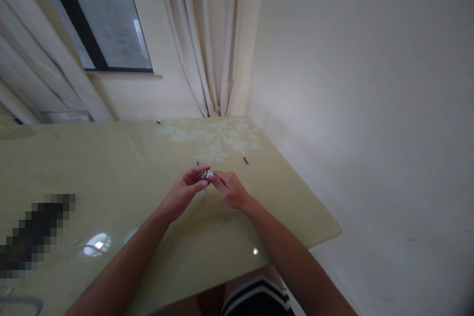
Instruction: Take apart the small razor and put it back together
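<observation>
My left hand [187,187] is closed, with thumb and fingers around a small dark and silver piece [206,175]. My right hand [230,189] meets it from the other side, pinching the silver end between thumb and curled fingers. The piece is too small to name. Both hands are just above the tabletop. Behind the left hand runs a thin rod [203,194], light at its near end and dark at its far end; its middle is hidden by the fingers. To the right of my hands lies a short dark cylinder [246,160].
The pale yellow glossy table [296,202] has a rounded corner at right, close to the white wall [370,108]. Another small dark piece [158,122] lies at the far edge. A blurred dark shape [37,237] is at left. Curtains [207,34] hang beyond the table.
</observation>
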`<act>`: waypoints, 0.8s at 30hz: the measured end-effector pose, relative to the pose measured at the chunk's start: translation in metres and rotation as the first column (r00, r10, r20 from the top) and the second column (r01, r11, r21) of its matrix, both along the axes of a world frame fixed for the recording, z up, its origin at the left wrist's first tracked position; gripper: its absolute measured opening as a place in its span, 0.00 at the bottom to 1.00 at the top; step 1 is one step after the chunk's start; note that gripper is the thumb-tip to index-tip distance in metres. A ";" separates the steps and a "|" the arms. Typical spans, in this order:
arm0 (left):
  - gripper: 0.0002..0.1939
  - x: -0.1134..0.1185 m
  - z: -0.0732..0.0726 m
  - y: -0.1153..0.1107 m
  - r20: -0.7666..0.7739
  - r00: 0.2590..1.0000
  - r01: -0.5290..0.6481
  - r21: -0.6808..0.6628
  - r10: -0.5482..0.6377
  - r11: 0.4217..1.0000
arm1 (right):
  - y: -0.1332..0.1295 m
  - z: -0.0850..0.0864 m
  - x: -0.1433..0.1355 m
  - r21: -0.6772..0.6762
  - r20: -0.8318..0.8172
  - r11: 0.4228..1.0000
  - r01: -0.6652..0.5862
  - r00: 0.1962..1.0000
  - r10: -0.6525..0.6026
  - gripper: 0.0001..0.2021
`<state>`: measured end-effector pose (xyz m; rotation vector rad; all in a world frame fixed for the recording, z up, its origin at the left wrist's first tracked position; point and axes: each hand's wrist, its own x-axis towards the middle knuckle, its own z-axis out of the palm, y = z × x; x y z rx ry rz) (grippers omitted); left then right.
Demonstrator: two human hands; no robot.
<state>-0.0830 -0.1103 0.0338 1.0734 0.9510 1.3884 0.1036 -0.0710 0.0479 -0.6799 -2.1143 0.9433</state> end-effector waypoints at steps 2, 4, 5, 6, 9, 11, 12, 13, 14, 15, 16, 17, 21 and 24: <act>0.24 -0.001 0.000 0.000 -0.006 1.000 0.013 0.014 -0.013 1.000 | -0.002 0.001 -0.001 -0.018 -0.030 1.000 0.008 1.000 -0.008 0.22; 0.23 -0.003 -0.001 0.001 -0.019 0.999 0.033 0.012 -0.032 0.999 | -0.003 0.001 -0.002 -0.015 -0.046 1.000 -0.004 0.999 0.003 0.21; 0.22 -0.005 -0.001 0.001 -0.023 0.999 0.043 0.012 -0.043 0.999 | -0.004 0.001 -0.002 -0.009 -0.050 1.000 -0.012 0.999 0.012 0.21; 0.22 -0.006 -0.001 0.001 -0.026 0.998 0.055 0.015 -0.055 0.998 | -0.005 0.001 -0.002 -0.003 -0.053 1.000 -0.020 0.998 0.020 0.20; 0.25 -0.008 0.001 0.001 -0.046 0.997 0.067 0.036 -0.065 0.997 | -0.005 0.002 -0.001 0.008 -0.048 1.000 -0.025 0.999 0.025 0.20; 0.25 -0.007 0.003 0.000 -0.083 0.996 0.035 0.047 -0.031 0.998 | -0.004 0.002 -0.001 0.017 -0.040 1.000 -0.016 0.999 0.017 0.20; 0.24 -0.006 0.004 0.000 -0.105 0.994 0.013 0.050 -0.008 0.999 | -0.003 0.001 -0.001 0.020 -0.038 1.000 -0.011 0.999 0.012 0.19; 0.23 -0.004 0.005 0.000 -0.125 0.992 -0.011 0.055 0.018 0.998 | -0.003 0.001 -0.001 0.022 -0.039 1.000 -0.004 0.999 0.004 0.19; 0.23 -0.002 0.006 0.000 -0.142 0.989 -0.035 0.061 0.043 0.998 | -0.003 0.000 -0.002 0.021 -0.043 1.000 0.008 0.999 -0.008 0.19; 0.23 -0.001 0.006 -0.001 -0.156 0.986 -0.052 0.070 0.062 0.996 | -0.002 -0.001 -0.003 0.019 -0.045 1.000 0.025 0.999 -0.024 0.19; 0.23 0.001 0.005 0.000 -0.171 0.983 -0.059 0.083 0.073 0.995 | -0.002 -0.002 -0.003 0.018 -0.040 0.999 0.040 0.998 -0.040 0.19; 0.23 0.001 0.005 0.000 -0.191 0.979 -0.054 0.097 0.072 0.994 | -0.002 -0.003 -0.004 0.017 -0.028 0.999 0.049 0.998 -0.049 0.19; 0.31 -0.003 0.003 0.005 -0.399 0.914 -0.022 0.139 0.077 0.990 | 0.009 -0.008 -0.001 -0.032 -0.057 0.995 0.090 0.994 -0.091 0.15; 0.25 -0.009 0.000 0.008 -0.664 0.715 -0.121 0.193 0.220 0.974 | 0.032 -0.010 0.016 -0.109 -0.185 0.954 0.279 0.937 -0.296 0.15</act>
